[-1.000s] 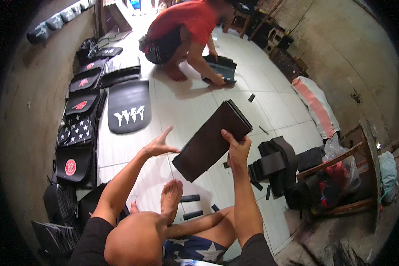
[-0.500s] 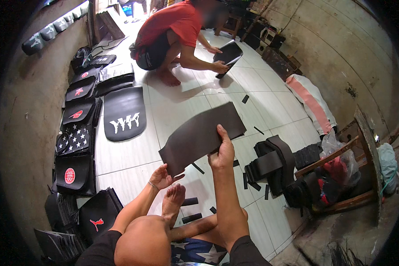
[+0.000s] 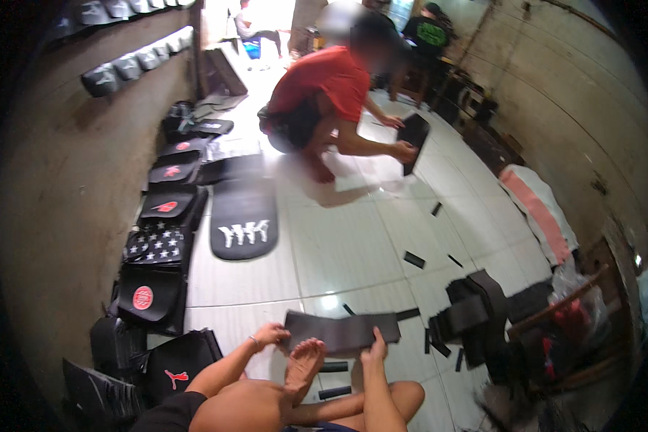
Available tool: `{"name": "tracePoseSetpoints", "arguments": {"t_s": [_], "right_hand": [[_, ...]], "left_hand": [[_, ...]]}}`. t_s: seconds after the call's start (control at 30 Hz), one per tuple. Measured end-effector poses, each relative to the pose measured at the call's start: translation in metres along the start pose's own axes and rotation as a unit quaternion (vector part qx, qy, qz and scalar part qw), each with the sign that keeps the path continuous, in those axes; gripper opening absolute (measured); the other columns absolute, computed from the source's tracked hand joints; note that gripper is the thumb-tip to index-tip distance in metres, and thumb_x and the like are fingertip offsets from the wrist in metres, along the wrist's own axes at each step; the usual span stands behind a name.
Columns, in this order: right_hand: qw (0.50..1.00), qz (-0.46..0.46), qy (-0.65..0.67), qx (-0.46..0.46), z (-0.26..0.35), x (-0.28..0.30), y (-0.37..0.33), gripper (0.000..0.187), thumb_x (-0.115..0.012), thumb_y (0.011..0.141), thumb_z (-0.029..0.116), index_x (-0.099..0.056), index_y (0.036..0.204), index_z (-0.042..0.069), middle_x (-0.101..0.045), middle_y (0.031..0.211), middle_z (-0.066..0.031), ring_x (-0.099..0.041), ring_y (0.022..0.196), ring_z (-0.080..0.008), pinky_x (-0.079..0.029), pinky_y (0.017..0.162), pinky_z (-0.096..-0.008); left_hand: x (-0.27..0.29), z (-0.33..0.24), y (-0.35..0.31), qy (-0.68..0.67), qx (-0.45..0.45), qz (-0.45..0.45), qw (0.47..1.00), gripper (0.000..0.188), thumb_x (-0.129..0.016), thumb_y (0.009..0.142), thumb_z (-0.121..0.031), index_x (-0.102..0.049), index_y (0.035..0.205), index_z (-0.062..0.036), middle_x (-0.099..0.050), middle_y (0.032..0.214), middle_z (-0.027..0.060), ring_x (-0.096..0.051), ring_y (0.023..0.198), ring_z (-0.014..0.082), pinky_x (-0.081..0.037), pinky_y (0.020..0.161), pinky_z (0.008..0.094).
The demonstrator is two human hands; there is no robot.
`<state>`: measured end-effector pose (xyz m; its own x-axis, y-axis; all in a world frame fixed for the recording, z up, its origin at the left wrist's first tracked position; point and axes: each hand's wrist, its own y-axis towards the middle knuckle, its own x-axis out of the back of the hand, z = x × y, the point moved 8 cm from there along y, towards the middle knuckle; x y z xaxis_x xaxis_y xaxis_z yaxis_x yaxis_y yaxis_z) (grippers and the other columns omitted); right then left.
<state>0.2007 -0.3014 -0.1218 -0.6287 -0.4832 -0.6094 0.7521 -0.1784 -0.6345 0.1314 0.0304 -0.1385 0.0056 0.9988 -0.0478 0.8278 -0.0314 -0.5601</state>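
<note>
A long, dark grey-black stack of flexible sheet material [image 3: 338, 331] stretches between my hands, low above the floor. My left hand [image 3: 271, 335] pinches its left end. Toward the right end, my right hand [image 3: 374, 347] grips the lower edge, thumb on the near face. My bare foot [image 3: 306, 360] is just below the stack, between my hands. Several small black offcuts lie on the tiles, among them one strip [image 3: 333, 366] beside my foot and another [image 3: 408, 314] past the stack's right end.
A person in a red shirt [image 3: 317, 86] squats ahead, holding a black panel [image 3: 415, 142]. Black flaps with printed designs [image 3: 167, 205] line the left wall. Dark folded strips [image 3: 468, 309] lie to the right, near a wooden frame [image 3: 561, 302] and a white-and-pink sack [image 3: 540, 216].
The sheet stack has come down closer to my foot and is now level. My left hand, open before, has closed on its left end. The view has tilted up.
</note>
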Motion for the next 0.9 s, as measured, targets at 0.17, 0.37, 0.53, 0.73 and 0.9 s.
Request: {"name": "tracePoseSetpoints", "arguments": {"t_s": [0.17,0.37,0.53,0.73,0.9], "right_hand": [[0.993,-0.079,-0.085,0.006,0.007,0.065,-0.010,0.039,-0.073,0.079,0.006,-0.060,0.116,0.006,-0.062,0.113,-0.0081,-0.062,0.098,-0.0249,-0.052,0.088,-0.0406],[0.991,-0.085,-0.097,0.027,0.012,0.072,-0.005,0.039,-0.073,0.079,0.003,-0.060,0.115,0.006,-0.063,0.110,-0.0087,-0.061,0.098,-0.0255,-0.053,0.086,-0.0405],[0.988,-0.032,-0.113,0.097,0.022,0.077,0.008,0.040,-0.072,0.078,-0.001,-0.060,0.115,0.004,-0.063,0.111,-0.0094,-0.062,0.097,-0.0261,-0.052,0.086,-0.0403],[0.970,-0.020,-0.181,0.164,0.031,0.043,-0.035,0.030,-0.072,0.078,0.001,-0.062,0.105,-0.008,-0.065,0.105,-0.0097,-0.062,0.089,-0.0210,-0.051,0.082,-0.0340],[0.868,-0.037,-0.399,0.292,0.041,-0.010,-0.097,0.033,-0.079,0.075,0.012,-0.065,0.094,-0.010,-0.070,0.093,-0.0119,-0.063,0.081,-0.0174,-0.050,0.074,-0.0315]], "left_hand": [[-0.021,-0.001,-0.039,0.200,0.042,0.064,0.977,0.027,-0.071,0.085,-0.028,-0.062,0.073,-0.0053,-0.062,0.068,0.0039,-0.059,0.062,0.0120,-0.050,0.057,0.0289],[-0.016,0.016,-0.023,0.367,0.045,0.097,0.924,0.042,-0.068,0.085,-0.041,-0.064,0.067,-0.0039,-0.064,0.063,0.0047,-0.061,0.059,0.0110,-0.050,0.056,0.0289],[-0.007,0.006,-0.033,0.238,0.108,0.045,0.964,0.036,-0.066,0.088,-0.036,-0.071,0.087,0.0001,-0.071,0.077,0.0097,-0.068,0.063,0.0149,-0.056,0.057,0.0284],[0.040,-0.035,-0.048,0.172,0.005,-0.129,0.977,0.031,-0.061,0.092,-0.027,-0.068,0.098,0.0020,-0.071,0.082,0.0116,-0.068,0.065,0.0162,-0.057,0.057,0.0286],[-0.043,-0.080,-0.067,-0.034,-0.029,0.004,0.999,0.031,-0.058,0.095,-0.025,-0.060,0.114,0.0007,-0.068,0.102,0.0124,-0.067,0.089,0.0184,-0.055,0.079,0.0302]]}}
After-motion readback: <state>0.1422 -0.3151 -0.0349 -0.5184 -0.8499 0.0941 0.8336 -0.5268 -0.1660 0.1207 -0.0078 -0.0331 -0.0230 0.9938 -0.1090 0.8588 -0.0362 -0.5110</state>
